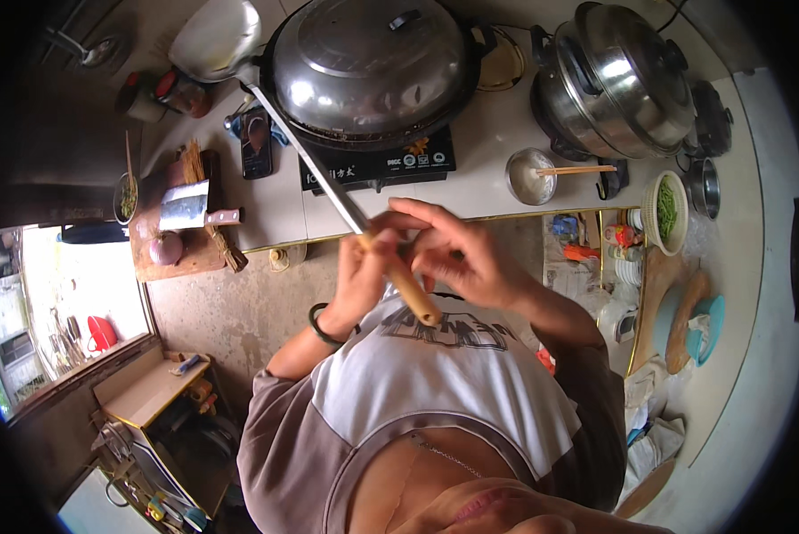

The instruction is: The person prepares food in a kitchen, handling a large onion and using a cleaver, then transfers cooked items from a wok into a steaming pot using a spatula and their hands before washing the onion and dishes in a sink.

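Observation:
My left hand (366,270) grips the wooden handle of a long metal wok spatula (309,160), just below where the shaft meets the wood. The spatula's broad blade points up and left, beside the wok. My right hand (463,257) is raised at the handle's right side with fingers spread and curled; whether it touches the handle cannot be told. Beyond both hands, a large wok with a domed metal lid (372,67) stands on a black induction cooker (379,163). The wok's contents are hidden.
Left on the counter lie a cleaver (184,205), an onion (165,248), a cutting board (149,267) and a phone (257,143). On the right are a metal bowl with chopsticks (529,190), a stacked steamer pot (613,80) and a basket of green vegetables (665,233). Jars (184,95) stand upper left.

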Demonstrator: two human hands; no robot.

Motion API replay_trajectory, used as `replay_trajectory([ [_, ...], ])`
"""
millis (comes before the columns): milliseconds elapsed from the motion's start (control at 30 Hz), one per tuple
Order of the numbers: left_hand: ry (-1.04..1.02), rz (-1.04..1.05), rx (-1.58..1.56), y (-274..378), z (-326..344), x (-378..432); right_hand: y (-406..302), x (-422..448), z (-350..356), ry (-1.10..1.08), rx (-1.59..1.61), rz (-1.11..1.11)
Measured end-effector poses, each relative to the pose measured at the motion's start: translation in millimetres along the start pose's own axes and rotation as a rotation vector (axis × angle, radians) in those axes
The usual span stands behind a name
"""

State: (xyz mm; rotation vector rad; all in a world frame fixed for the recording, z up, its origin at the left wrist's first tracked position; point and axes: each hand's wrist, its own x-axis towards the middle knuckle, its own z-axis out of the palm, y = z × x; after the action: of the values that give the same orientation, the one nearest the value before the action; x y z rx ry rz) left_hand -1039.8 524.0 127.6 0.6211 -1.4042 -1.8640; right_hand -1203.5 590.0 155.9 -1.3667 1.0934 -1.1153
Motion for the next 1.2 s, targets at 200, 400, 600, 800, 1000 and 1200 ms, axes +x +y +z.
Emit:
replay_trajectory([
  [200,0.233,0.009,-0.101,-4.4,-109.5,13.0,81.1,102.4,-184.3,0.914,-0.586,-0.038],
  [400,0.183,0.033,-0.254,-11.6,-157.2,3.2,131.1,180.0,-288.0,0.660,-0.167,0.534],
  [600,0.098,-0.043,-0.166,-12.9,-187.9,-6.1,141.8,195.5,-298.7,0.461,-0.017,0.563],
  [800,0.091,0.023,-0.100,3.3,-208.1,0.2,104.8,153.6,-256.2,0.665,-0.234,0.485],
  [1000,0.128,0.124,0.037,25.0,-225.1,-15.4,92.9,39.8,-147.1,1.038,-0.016,0.400],
  [1200,-0.031,0.102,0.121,47.9,-179.6,-44.8,118.5,-119.5,-52.6,1.315,0.417,0.221],
])
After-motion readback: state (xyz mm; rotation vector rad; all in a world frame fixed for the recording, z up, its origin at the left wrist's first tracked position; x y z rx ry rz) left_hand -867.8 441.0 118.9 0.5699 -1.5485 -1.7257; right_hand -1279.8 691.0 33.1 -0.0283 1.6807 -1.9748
